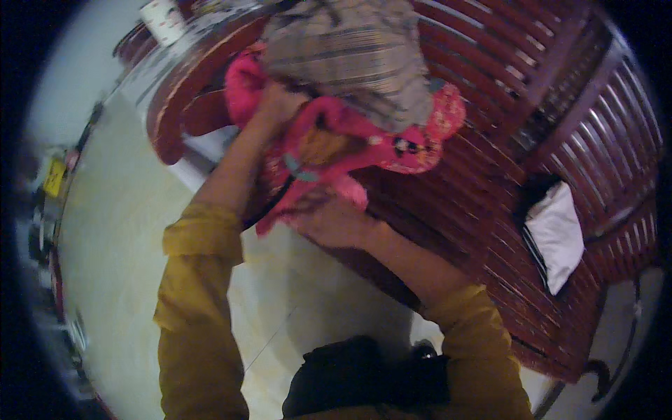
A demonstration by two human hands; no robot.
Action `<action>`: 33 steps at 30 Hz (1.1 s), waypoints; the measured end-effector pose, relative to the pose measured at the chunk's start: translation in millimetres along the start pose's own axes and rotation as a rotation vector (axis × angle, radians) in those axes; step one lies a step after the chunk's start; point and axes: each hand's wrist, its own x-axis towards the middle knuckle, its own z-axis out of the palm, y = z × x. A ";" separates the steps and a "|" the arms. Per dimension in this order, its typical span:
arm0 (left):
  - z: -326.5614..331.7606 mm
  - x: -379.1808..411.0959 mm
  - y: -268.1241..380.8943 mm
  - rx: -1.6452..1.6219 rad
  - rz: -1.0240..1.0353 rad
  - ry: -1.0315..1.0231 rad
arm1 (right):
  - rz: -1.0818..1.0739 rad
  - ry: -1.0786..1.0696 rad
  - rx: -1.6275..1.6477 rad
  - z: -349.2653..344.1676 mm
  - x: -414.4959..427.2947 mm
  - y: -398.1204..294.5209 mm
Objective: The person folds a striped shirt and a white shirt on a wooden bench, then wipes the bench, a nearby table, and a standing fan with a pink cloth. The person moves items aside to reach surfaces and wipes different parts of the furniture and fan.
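Observation:
A bright pink patterned garment is bunched up in front of me, with a dark face-like print near its right part. My left hand grips it at the upper left, its fingers partly lost in the folds. Lower down, my right hand holds the near edge of the same cloth; blur softens its fingers. Beyond both hands lies a grey-brown striped cloth, overlapping the garment's far side. An orange-brown patch and a teal strip show in the pink folds.
Under the cloths is a dark red slatted wooden bench with a slatted backrest at right. A white cushion rests on it. A curved wooden table edge and a white patterned cylinder are upper left. Pale tiled floor extends left.

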 end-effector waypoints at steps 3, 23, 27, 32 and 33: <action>15.9 -33.0 -10.1 -0.439 -0.110 0.125 | -0.008 -0.087 0.040 -26.8 -87.3 -15.6; 65.7 -209.2 203.5 0.318 0.338 0.136 | 0.398 -0.320 -0.131 -114.3 -300.9 -57.4; 125.9 -196.1 217.2 0.365 0.236 -0.356 | 0.486 0.039 -0.181 -108.3 -250.4 47.4; 161.3 -198.1 211.6 0.497 0.169 -0.506 | 0.851 0.269 -0.500 -119.7 -305.6 188.1; 153.7 -196.4 217.8 0.544 0.170 -0.513 | 0.768 0.409 -0.794 -118.5 -311.5 224.3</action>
